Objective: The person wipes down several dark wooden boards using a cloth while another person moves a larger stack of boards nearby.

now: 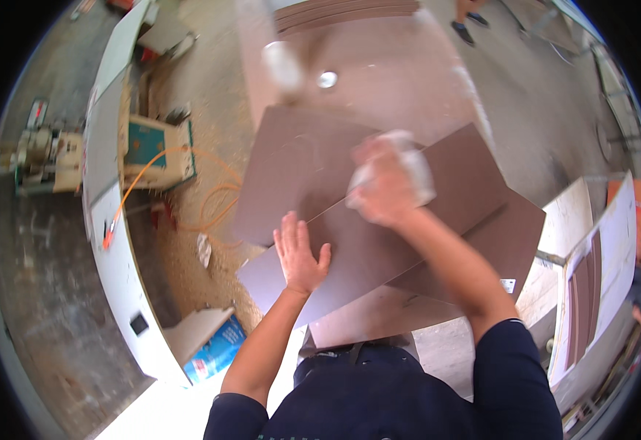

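My left hand (301,258) lies flat, fingers spread, on a brown panel (364,264) set at a slant across the work surface. Under my right hand (383,187) is a white cloth (416,168), pressed on the far edge of the same panel; both are blurred by motion. Beyond it another brown panel (293,159) shows faint curved streaks. A third panel (513,231) sticks out to the right, a small white label (508,285) near its corner.
Farther back on the work surface are a blurred white bottle-like object (283,66), a round shiny disc (328,80) and stacked brown boards (348,15). An orange hose (218,192) coils over the dusty floor at left. At right, brown strips (584,297) lean on a white panel. A person's feet (463,33) show at the top.
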A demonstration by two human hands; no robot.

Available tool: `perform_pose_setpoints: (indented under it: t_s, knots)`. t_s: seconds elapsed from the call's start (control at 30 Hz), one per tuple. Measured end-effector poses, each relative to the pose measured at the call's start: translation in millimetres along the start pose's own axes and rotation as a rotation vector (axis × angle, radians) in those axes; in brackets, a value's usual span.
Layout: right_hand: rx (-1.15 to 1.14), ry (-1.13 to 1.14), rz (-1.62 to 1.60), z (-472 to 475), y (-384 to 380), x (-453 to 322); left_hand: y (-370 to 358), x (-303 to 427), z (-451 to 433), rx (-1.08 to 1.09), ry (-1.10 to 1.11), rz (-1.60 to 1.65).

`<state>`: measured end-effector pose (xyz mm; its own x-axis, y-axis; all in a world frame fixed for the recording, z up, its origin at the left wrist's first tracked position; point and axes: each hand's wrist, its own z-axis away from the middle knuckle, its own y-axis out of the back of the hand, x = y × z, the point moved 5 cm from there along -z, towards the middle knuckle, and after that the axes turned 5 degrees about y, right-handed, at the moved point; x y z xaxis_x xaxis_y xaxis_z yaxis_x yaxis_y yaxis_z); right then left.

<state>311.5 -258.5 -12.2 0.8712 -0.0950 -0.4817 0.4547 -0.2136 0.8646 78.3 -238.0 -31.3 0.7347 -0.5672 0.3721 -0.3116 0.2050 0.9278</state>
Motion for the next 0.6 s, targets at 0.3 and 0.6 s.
perform_pose_setpoints:
  t_s: [0.3,0.6]
  knots:
    - [-0.198,-0.173,0.364,20,-49,-52,-5,-126,145,0.174,1.158,1.473]
    - [-0.422,0.502,-0.202,11,-172,-254,-27,-148,147,0.309,1.39,1.913]
